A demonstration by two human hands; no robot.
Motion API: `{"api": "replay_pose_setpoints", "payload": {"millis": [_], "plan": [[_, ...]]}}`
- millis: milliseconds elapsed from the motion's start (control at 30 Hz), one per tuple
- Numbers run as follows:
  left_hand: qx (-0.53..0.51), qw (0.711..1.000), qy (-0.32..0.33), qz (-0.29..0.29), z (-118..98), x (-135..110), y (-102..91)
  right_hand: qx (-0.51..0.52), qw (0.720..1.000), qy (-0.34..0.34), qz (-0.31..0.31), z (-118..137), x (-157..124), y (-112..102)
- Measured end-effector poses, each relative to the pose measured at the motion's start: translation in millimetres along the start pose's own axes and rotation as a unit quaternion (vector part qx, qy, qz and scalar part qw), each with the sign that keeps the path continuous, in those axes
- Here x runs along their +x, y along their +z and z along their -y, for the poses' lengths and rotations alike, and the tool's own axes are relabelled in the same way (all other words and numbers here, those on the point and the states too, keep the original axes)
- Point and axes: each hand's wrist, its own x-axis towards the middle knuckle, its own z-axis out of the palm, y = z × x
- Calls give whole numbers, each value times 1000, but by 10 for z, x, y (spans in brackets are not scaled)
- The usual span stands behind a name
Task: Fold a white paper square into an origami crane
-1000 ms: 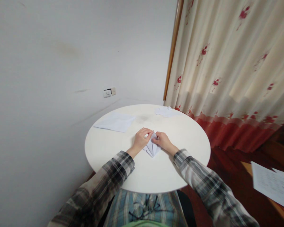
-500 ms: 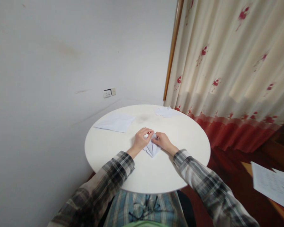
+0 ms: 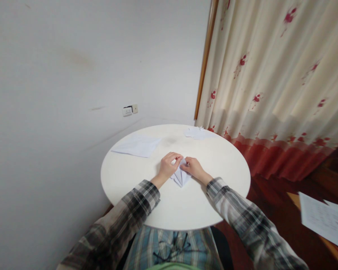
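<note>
A small folded white paper [image 3: 181,178] lies on the round white table [image 3: 180,213], one corner pointing toward me and creases running to that point. My left hand [image 3: 169,164] pinches its far tip between thumb and forefinger. From the other side, my right hand [image 3: 195,167] grips the paper's right edge, thumb and fingers closed on it. Part of the paper is hidden beneath both hands.
White paper sheets [image 3: 139,145] lie at the table's back left. Smaller torn-looking paper pieces [image 3: 196,133] are at its back right. Beyond stand a wall with a socket [image 3: 127,111] and a floral curtain [image 3: 270,75]. Printed sheets [image 3: 323,219] lie at the lower right.
</note>
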Motion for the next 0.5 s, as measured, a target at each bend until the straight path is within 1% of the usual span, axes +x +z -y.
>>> {"api": "replay_pose_setpoints", "payload": {"millis": [500], "plan": [[-7, 1000, 1, 9, -17, 6, -8, -14, 1000, 11, 3, -2, 6, 12]]}}
